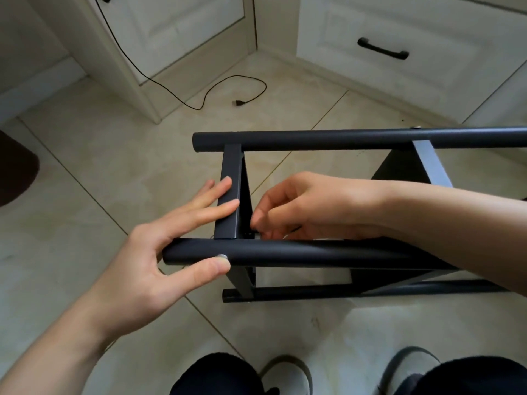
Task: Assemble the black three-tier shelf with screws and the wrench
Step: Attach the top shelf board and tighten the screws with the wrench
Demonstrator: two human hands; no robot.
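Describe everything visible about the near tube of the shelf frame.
The near tube is a round, matte black bar, apparently metal, lying roughly level across the frame. Its left end is open-cut. A silver screw head sits in its front near that end. The left hand steadies it, thumb beside the screw; a flat crossbar meets it from behind. The right hand works just behind it.

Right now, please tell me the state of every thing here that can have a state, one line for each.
Shelf frame: on its side on the floor, partly assembled.
Near tube: a screw head seated in it.
Left hand: fingers straight, bracing the near tube and crossbar.
Right hand: curled, pinching something small, hidden, at the joint.
Cable: loose, unplugged.
Drawer: closed.
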